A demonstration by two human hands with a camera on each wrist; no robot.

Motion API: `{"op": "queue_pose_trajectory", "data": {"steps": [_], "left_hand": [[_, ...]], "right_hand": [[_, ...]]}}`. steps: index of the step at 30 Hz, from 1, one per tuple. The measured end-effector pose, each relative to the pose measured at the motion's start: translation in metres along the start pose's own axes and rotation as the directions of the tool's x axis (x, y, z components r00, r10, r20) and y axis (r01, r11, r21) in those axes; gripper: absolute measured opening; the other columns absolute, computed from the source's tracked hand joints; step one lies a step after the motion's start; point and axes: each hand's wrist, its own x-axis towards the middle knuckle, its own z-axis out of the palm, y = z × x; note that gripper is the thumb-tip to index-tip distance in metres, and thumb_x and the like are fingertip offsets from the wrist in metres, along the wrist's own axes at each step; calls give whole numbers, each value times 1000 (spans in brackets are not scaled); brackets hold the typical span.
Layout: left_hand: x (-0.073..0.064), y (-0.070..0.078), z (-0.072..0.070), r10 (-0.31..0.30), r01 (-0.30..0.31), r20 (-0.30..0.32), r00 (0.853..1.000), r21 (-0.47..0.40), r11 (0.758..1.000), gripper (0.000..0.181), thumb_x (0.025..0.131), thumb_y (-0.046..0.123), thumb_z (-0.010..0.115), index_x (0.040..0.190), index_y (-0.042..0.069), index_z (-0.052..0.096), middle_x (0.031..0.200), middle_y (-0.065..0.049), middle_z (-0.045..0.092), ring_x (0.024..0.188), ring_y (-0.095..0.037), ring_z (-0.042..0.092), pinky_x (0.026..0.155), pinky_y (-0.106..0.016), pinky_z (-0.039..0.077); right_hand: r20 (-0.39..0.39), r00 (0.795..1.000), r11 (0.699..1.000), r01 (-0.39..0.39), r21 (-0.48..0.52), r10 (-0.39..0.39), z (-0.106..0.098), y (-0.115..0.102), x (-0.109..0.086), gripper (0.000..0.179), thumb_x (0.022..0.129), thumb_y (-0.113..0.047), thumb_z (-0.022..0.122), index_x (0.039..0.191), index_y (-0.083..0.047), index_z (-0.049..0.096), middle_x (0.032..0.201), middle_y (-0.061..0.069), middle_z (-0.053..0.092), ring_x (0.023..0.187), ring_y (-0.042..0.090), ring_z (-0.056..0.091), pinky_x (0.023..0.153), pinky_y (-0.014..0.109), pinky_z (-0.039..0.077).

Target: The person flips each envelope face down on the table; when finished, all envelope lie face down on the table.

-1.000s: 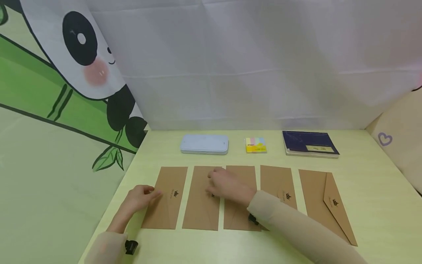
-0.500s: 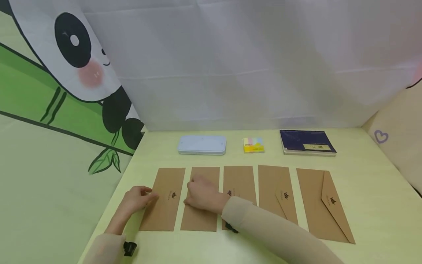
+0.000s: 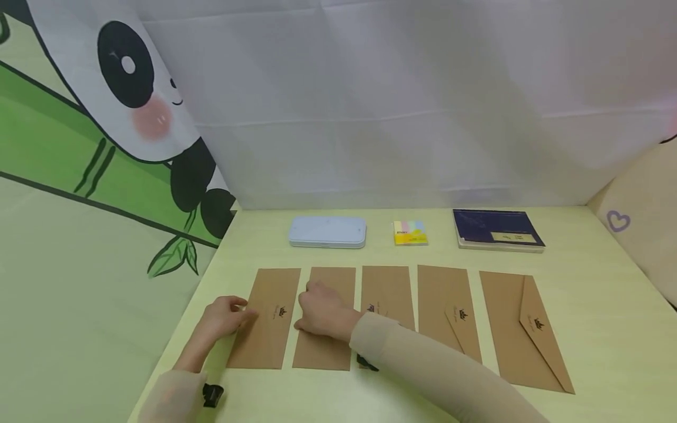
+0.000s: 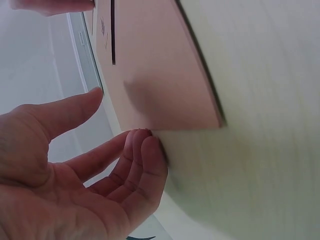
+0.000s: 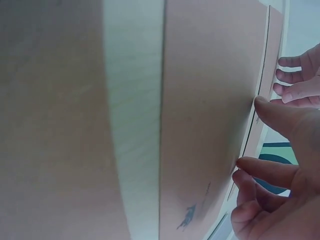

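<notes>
Several brown kraft envelopes lie side by side in a row. At the left edge of the leftmost envelope (image 3: 264,343) is my left hand (image 3: 224,317). Its loosely bent fingertips (image 4: 152,147) meet that edge in the left wrist view, the thumb apart from them. My right hand (image 3: 327,311) reaches over the second envelope (image 3: 322,352). In the right wrist view, its thumb and index finger touch this envelope's left edge, spaced apart along it. The right forearm hides part of the third envelope (image 3: 386,282). A printed crown marks the fourth envelope (image 3: 444,285) and the flap of the rightmost envelope (image 3: 510,341).
Behind the row stand a light blue pencil case (image 3: 328,232), a pack of sticky notes (image 3: 410,233) and a dark blue book (image 3: 494,228). A white sheet (image 3: 370,117) hangs at the table's back. A panda-printed cloth (image 3: 79,247) borders the left side.
My right hand has moved left, from between the second and third envelopes to the second one's left edge. The left hand stays at the leftmost envelope.
</notes>
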Motion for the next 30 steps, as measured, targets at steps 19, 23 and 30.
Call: {"op": "queue_pose_trajectory", "data": {"steps": [19, 23, 30], "left_hand": [[-1, 5, 1, 6, -5, -15, 1000, 31, 1000, 49, 86, 26, 70, 115, -12, 58, 100, -25, 62, 82, -29, 62, 68, -42, 51], [0, 5, 1, -4, 5, -15, 1000, 21, 1000, 49, 86, 26, 70, 115, -11, 58, 100, -24, 62, 81, -28, 62, 67, -41, 51], [1, 5, 1, -23, 23, -13, 1000, 20, 1000, 49, 86, 26, 70, 116, -11, 58, 100, -24, 62, 78, -27, 62, 66, -41, 51]], "right_hand": [[-4, 999, 999, 41, -2, -41, -1, -6, 4, 34, 80, -43, 74, 81, -11, 65, 85, 4, 53, 80, 18, 50, 70, 30, 46], [1, 1000, 1000, 27, -11, -27, -1, -5, 3, 34, 78, -42, 76, 76, -12, 62, 83, 4, 53, 82, 19, 51, 72, 31, 45], [21, 1000, 1000, -5, -10, 5, -1, -3, 2, 36, 77, -44, 77, 73, -14, 59, 81, 3, 52, 83, 20, 49, 73, 30, 44]]}}
